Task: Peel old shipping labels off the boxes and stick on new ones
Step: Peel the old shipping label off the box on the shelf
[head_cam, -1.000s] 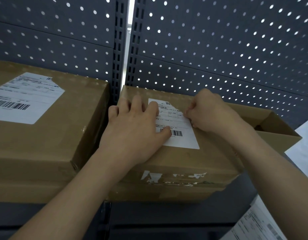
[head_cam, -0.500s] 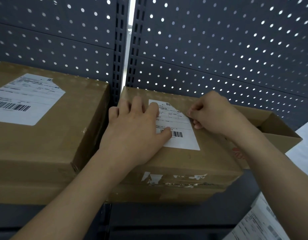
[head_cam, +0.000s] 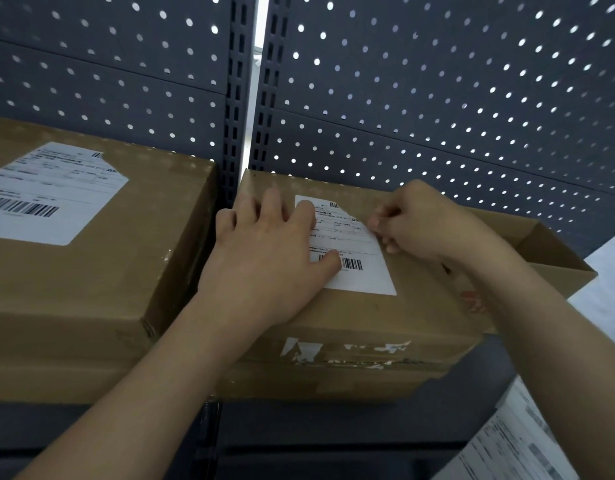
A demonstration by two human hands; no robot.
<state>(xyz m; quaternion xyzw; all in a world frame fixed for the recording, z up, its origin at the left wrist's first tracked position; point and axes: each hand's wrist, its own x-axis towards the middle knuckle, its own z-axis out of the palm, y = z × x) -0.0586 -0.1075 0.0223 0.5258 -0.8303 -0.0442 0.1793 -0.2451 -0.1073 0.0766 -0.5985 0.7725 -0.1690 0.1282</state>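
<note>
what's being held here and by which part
The right hand pinches the label at its upper right edge; the left hand only presses flat on it.

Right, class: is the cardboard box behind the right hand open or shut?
Open. The cardboard box is uncovered on top, and its inner walls show beside the right hand.

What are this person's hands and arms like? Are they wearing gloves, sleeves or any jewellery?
Nothing worn shows. The left hand and the right hand are bare, with no gloves or rings to be seen. The left forearm and the right forearm are bare too, right to the picture's edge: no sleeve, watch or bracelet is in view.
</note>
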